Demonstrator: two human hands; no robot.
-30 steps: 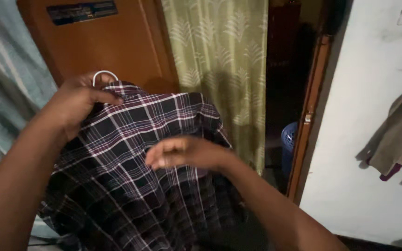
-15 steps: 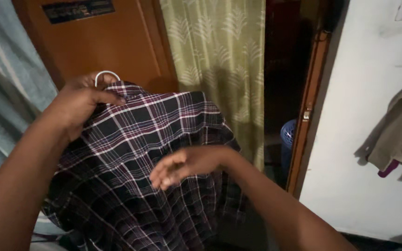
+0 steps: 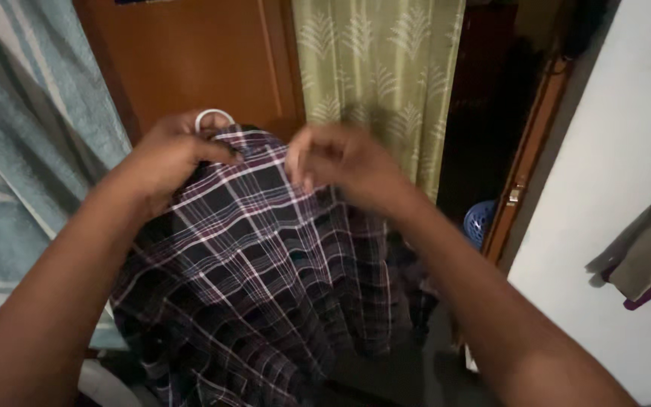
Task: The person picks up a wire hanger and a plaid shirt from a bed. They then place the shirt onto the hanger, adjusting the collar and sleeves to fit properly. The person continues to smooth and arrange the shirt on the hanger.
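— Where is the checked shirt [image 3: 258,256]?

— In the middle of the frame, hanging on a white hanger [image 3: 215,117]. The left hand [image 3: 171,154] is closed on the shirt's top, just under the hook. The right hand [image 3: 340,162] pinches the cloth at the shoulder with bent fingers.

— Any basket?

— A blue basket [image 3: 480,222] sits at middle right, in the dark doorway. I cannot tell what is in it.

— Is there room?

— A striped towel [image 3: 16,151] hangs close at the left edge. A green curtain [image 3: 378,75] hangs behind. A white wall [image 3: 612,188] stands on the right.
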